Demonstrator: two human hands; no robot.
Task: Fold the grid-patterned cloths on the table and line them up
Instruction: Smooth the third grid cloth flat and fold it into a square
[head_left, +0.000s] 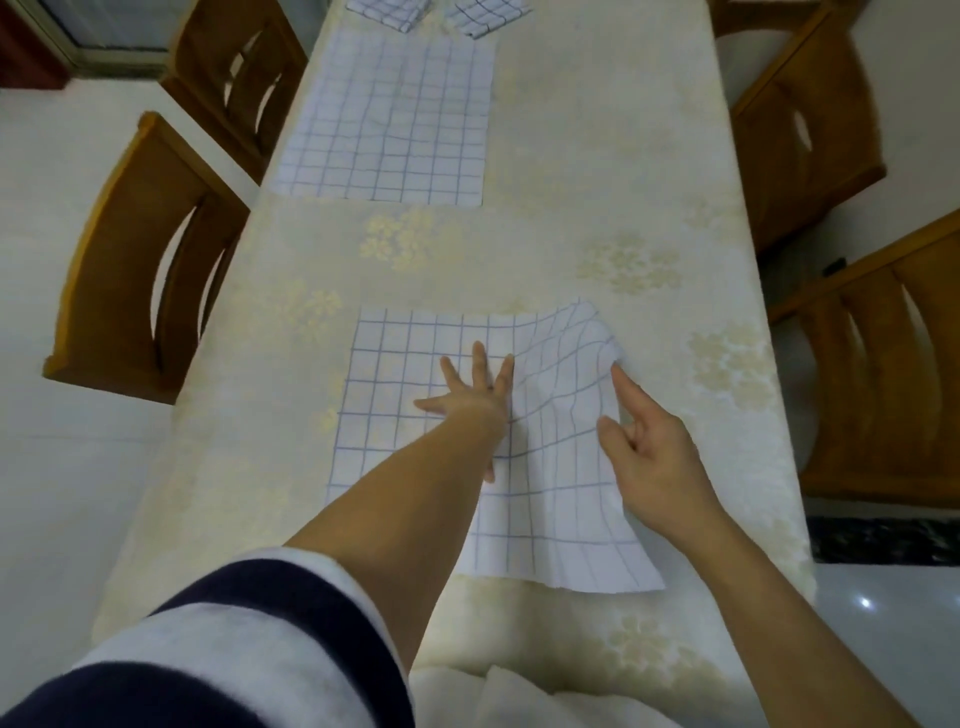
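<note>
Near cloth (395, 395): no lettering, blue grid lines only.
Far cloth (389, 119): same plain grid, nothing to read.
Tablecloth (597, 156): pale flower print, no words or numbers.
Chairs (124, 249): bare wood, no label or mark legible.
Overall: no readable text anywhere in view.
</note>
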